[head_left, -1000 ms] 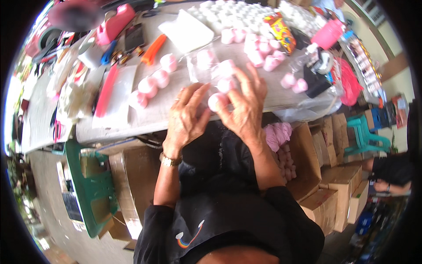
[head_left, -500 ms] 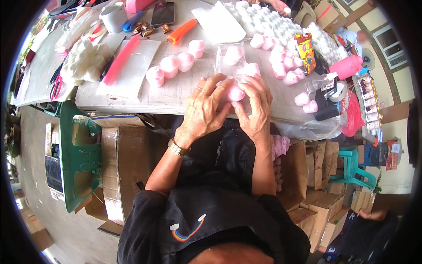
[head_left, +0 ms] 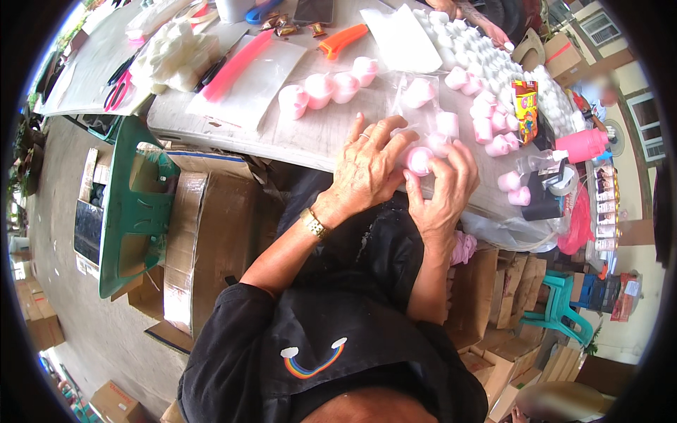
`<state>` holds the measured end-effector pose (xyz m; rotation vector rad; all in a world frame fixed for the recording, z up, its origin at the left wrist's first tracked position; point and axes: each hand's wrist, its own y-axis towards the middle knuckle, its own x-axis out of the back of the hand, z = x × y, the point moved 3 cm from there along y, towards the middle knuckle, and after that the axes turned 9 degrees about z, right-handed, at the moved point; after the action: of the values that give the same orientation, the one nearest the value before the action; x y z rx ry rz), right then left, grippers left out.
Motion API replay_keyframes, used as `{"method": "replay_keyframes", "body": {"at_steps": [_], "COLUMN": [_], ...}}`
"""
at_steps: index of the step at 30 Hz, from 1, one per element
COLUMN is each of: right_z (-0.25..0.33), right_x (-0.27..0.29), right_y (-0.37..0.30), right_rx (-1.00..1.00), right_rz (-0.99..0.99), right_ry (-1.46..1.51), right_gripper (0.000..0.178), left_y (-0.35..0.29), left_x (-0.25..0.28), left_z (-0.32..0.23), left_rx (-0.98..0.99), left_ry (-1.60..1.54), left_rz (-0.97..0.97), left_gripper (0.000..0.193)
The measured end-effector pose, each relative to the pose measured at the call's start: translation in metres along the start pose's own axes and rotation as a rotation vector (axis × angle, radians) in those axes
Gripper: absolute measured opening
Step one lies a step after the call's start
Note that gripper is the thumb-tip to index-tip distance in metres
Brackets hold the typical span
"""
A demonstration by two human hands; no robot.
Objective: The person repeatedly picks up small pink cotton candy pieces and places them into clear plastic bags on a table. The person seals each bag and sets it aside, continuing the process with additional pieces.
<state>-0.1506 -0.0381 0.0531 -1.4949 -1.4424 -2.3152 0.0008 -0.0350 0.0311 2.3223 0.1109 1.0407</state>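
A small pink rounded piece point(head_left: 419, 161), seemingly in clear plastic film, is held at the table's near edge between both hands. My left hand point(head_left: 370, 169) has its thumb and bent fingers against the left side, the index finger raised. From the right, the thumb and curled fingers of my right hand point(head_left: 444, 187) close on it. Just beyond lies clear plastic point(head_left: 400, 95) with another pink piece point(head_left: 419, 93) on it, and a pink piece point(head_left: 446, 124) stands nearer. A row of similar pink pieces point(head_left: 319, 90) sits to the left; a pink cluster point(head_left: 491, 116) is at right.
Many white pieces point(head_left: 469, 53) cover the far right. An orange tool point(head_left: 343, 41), white sheets point(head_left: 400, 39), pink-handled scissors point(head_left: 118, 92) and a pink bottle point(head_left: 582, 145) lie on the table point(head_left: 233, 144). A green chair point(head_left: 130, 211) and cardboard boxes point(head_left: 218, 247) stand below. Another person's hand point(head_left: 497, 35) reaches in.
The view has shifted, so the table's contents appear farther right and tilted. Both hands stay at the same pink piece; my left index finger is now lifted away from it.
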Motion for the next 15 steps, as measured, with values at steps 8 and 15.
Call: {"method": "replay_keyframes", "body": {"at_steps": [8,15], "right_z": [-0.005,-0.004], "right_x": [0.007,0.005], "right_y": [-0.024,-0.022], "right_rx": [-0.119,-0.15], "right_rz": [-0.181,-0.071], "right_ry": [0.206,0.152], "right_gripper": [0.036,0.033], "left_y": [0.002,0.01], "left_x": [0.004,-0.01], "left_z": [-0.007,-0.012], "left_rx": [0.065,0.028], "left_ry": [-0.002,0.052], "left_rz": [0.005,-0.049], "left_gripper": [0.083,0.071]}}
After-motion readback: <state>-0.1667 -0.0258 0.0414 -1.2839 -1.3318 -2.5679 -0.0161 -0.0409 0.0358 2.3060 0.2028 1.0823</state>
